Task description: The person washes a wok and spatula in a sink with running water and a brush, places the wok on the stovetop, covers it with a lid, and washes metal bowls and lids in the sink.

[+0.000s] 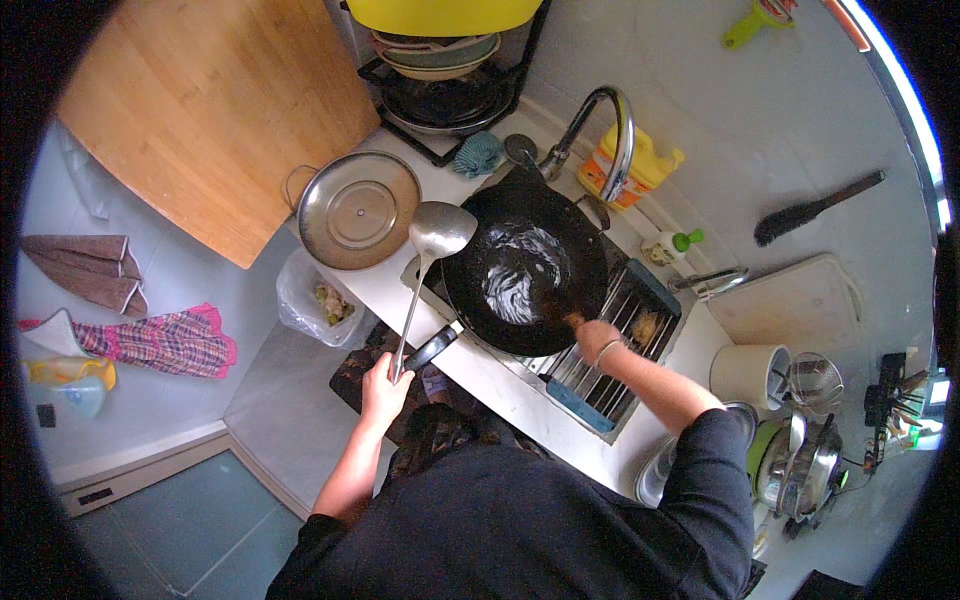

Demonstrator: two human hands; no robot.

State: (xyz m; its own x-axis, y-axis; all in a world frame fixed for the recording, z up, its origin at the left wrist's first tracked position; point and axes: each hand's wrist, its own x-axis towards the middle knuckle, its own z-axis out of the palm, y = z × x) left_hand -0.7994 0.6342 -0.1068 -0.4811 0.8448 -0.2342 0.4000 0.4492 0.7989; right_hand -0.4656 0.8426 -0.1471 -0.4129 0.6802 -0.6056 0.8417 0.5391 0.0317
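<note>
A black wok (480,300) sits over the sink, with shiny, rippling liquid in its bottom. My left hand (386,394) grips the long handle of a metal wok turner (442,229), its broad head raised beside the wok's left rim. A black handle (435,347) at the wok's near edge also runs into my left hand. At the wok's lower right, my right hand (598,343) is closed around a small brown object (574,321), blurred and mostly hidden by the fingers; its kind is unclear.
A metal lid (360,211) rests left of the wok, below a large wooden board (225,112). The chrome faucet (621,112) arches behind the wok. A metal rack (592,375) spans the sink's right side. A plastic bag of scraps (322,300) hangs at the counter's front edge.
</note>
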